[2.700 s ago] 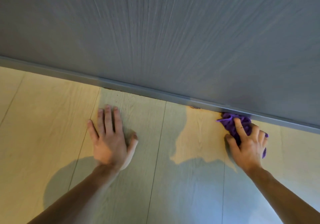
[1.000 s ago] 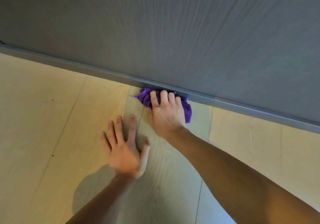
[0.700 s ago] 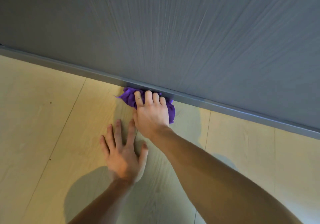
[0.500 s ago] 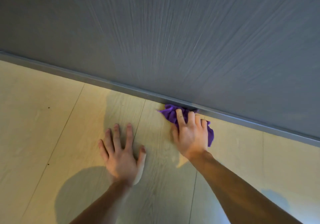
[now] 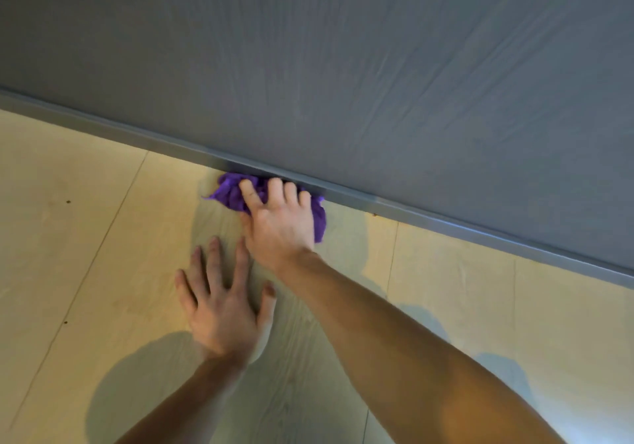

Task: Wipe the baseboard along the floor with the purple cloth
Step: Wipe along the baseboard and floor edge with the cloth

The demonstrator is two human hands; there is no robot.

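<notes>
A grey baseboard (image 5: 446, 224) runs diagonally from the upper left to the right edge where the grey wall meets the floor. My right hand (image 5: 279, 224) presses a crumpled purple cloth (image 5: 230, 193) against the baseboard near the middle of the view; most of the cloth is hidden under the fingers and palm. My left hand (image 5: 223, 306) lies flat on the floor with its fingers spread, just in front of and left of the right hand, holding nothing.
The grey wall (image 5: 343, 66) fills the upper half. Light wood-look floor planks (image 5: 85, 237) spread to the left and right, with shadows of my arms on them. A small brown speck (image 5: 374, 215) sits at the baseboard's foot, right of the cloth.
My right hand has swept the cloth back to the left along the baseboard from where it was half a second ago. The left hand has stayed flat on the floor.
</notes>
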